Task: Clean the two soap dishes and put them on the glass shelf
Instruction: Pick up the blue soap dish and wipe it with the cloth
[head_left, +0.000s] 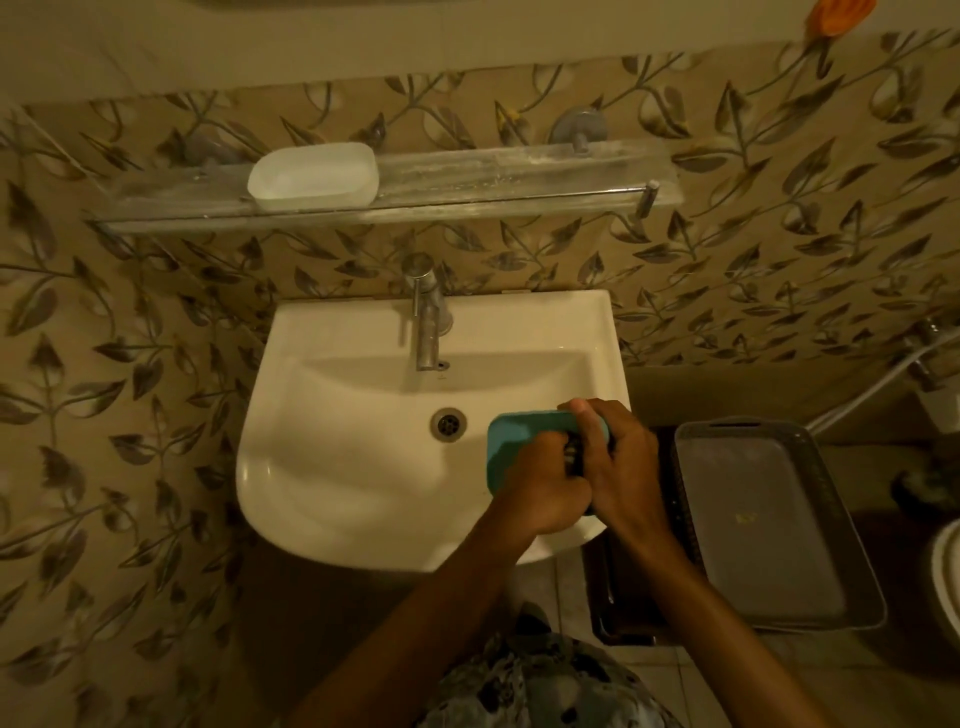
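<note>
My right hand (621, 462) clamps the teal soap dish (524, 431) over the sink (322, 467), lower right. My left hand (545, 493) is fisted on a dark scrubber (573, 453). Risk: wet dish slips, strikes basin.

Both hands grip teal soap dish (524, 431) over sink (322, 467); white dish (313, 175) on glass shelf (519, 182).

A white sink (332, 467) fills the middle of the frame, its drain (448, 424) near the centre and a chrome tap (427, 317) at its upper edge. At lower right sits a grey tray (769, 525). Leaf-patterned tiles (130, 364) cover the wall. An orange object (836, 15) shows at the top right corner.
</note>
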